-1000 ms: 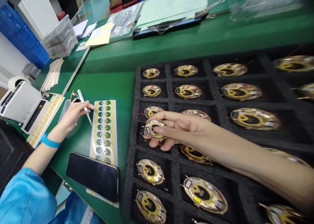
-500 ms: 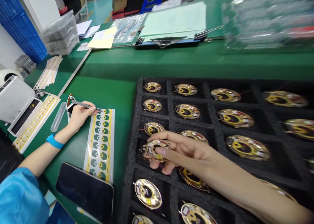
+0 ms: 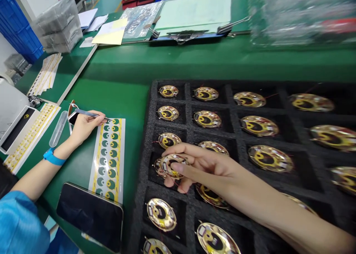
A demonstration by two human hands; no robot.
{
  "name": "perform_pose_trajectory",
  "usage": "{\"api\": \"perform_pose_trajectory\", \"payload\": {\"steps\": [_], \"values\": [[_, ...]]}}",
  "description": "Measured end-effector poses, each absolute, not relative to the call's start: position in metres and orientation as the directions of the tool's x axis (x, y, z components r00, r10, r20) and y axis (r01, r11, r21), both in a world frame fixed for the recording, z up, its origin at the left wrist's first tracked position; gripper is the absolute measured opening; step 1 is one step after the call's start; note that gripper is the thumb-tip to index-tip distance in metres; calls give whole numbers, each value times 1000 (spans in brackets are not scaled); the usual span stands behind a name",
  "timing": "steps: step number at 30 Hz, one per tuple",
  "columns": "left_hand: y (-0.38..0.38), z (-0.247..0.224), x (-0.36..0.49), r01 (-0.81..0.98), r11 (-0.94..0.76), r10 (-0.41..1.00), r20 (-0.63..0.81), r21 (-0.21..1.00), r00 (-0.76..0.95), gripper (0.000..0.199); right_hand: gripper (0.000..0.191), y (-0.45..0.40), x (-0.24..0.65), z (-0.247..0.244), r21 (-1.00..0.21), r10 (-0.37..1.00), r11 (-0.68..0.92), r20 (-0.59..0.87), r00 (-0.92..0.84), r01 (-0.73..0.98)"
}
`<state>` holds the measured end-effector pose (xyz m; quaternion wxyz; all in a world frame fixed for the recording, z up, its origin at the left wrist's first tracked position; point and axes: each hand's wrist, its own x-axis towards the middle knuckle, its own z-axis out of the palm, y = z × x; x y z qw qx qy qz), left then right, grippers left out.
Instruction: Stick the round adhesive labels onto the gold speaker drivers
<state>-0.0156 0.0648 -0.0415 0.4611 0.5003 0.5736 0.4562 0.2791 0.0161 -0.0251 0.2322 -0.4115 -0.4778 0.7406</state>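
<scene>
My left hand (image 3: 86, 124) pinches a pair of grey tweezers (image 3: 88, 113). Their tip reaches the top of a sticker sheet (image 3: 109, 161), which carries yellow strips and rows of dark green round shapes. Between the thumb and fingers of my right hand (image 3: 191, 168) is a round gold circuit board (image 3: 172, 166) with a dark centre, held above a black foam tray (image 3: 151, 109). Similar gold boards, such as one in a lower left compartment (image 3: 161, 214), lie in the tray's compartments. Part of the held board is covered by my thumb.
A black phone (image 3: 90, 215) lies across the sheet's lower end. Left of the sheet are a clear plastic case (image 3: 59, 128), a white box (image 3: 19, 129) and another sticker sheet (image 3: 36, 135). Behind stand a clipboard with papers (image 3: 194, 14) and clear plastic trays (image 3: 300, 18).
The whole view has shifted slightly, so things appear a little further left and higher. Both hands keep their grips, and the tweezers stay at the sheet's top.
</scene>
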Motion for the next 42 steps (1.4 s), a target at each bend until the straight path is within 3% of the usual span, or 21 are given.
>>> {"api": "perform_pose_trajectory", "payload": {"steps": [9,17,27,33,36,42], "values": [[66,-35,-14,106,165,985,-157,981,-78,29,34,21,282,-42,-935,727,-350,-306,-615,50],[69,-16,-22,20,282,958,-283,959,56,28,35,20,282,-39,-930,722,-362,-318,-615,56],[56,-13,-28,-26,220,966,-214,975,143,31,31,22,278,-39,-917,718,-393,-266,-644,-59],[50,-7,-23,-68,177,984,-179,982,-11,27,28,24,276,-25,-908,721,-413,-277,-635,-72],[33,9,-5,-125,168,982,-177,978,-68,23,38,16,273,-18,-892,730,-441,-290,-618,-102],[-17,21,38,-145,165,985,-155,975,79,10,40,-15,259,-28,-851,740,-452,-189,-645,-269]]}}
